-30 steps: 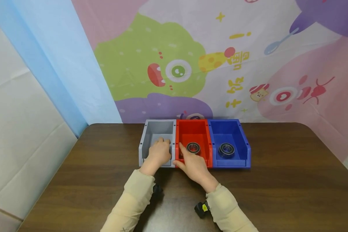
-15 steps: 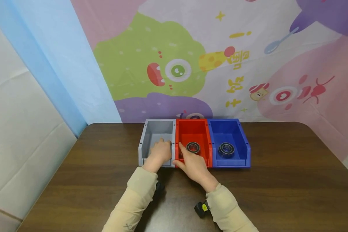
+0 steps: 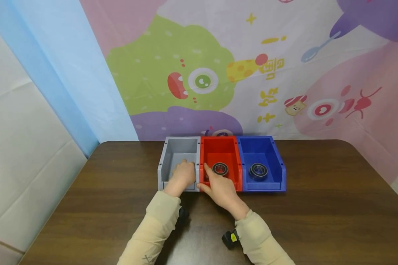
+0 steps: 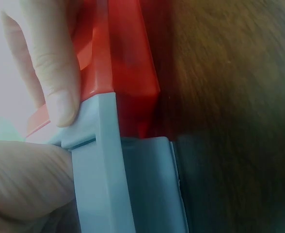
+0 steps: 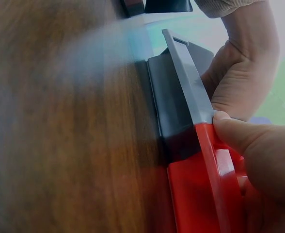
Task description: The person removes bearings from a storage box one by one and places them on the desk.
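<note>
Three bins stand side by side: a grey bin (image 3: 182, 146), a red bin (image 3: 220, 145) and a blue bin (image 3: 257, 144). The left hand (image 3: 181, 176) reaches down into the grey bin near its right wall, its fingers bent and their tips hidden. The right hand (image 3: 222, 189) is over the red bin's front left corner, with index finger extended along the shared wall. In the right wrist view its thumb (image 5: 232, 130) touches the front seam between grey bin (image 5: 192, 87) and red bin (image 5: 210, 160). One bearing (image 3: 220, 169) lies in the red bin, another (image 3: 258, 172) in the blue bin.
The bins stand on a brown wooden table (image 3: 318, 206), at its back edge against a patterned cloth (image 3: 172, 48). A black device (image 3: 230, 239) is at the right wrist. Pale panels (image 3: 30, 147) stand at the left.
The left hand and forearm have shifted slightly to the right inside the grey bin. The right hand stays where it was, and the bins and bearings have not visibly moved.
</note>
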